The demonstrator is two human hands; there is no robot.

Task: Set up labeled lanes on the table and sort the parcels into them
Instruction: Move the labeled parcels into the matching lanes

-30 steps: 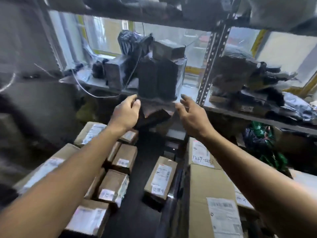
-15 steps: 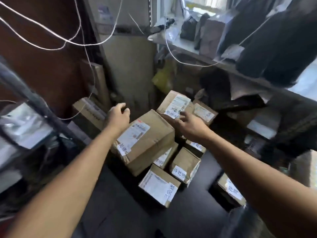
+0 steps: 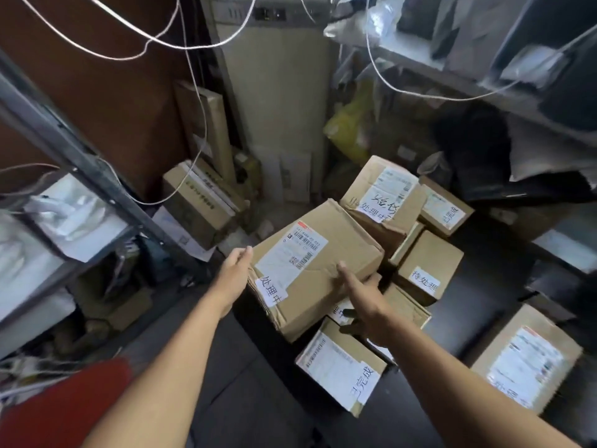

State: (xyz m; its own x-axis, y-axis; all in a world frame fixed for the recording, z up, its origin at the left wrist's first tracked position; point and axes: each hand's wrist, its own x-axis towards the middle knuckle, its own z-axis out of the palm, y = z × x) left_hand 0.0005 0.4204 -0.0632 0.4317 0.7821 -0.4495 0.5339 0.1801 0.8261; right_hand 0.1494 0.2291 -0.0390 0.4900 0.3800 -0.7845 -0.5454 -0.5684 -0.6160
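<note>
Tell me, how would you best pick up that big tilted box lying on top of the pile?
Take the big box by its two opposite side edges, one hand from each side, reaching underneath. It looks too wide for one hand and lies tilted on smaller parcels. The left hand and right hand sit at those edges.

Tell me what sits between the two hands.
The head view shows a big cardboard box filling that gap; the left hand touches its left edge, the right hand grips its right side.
</note>
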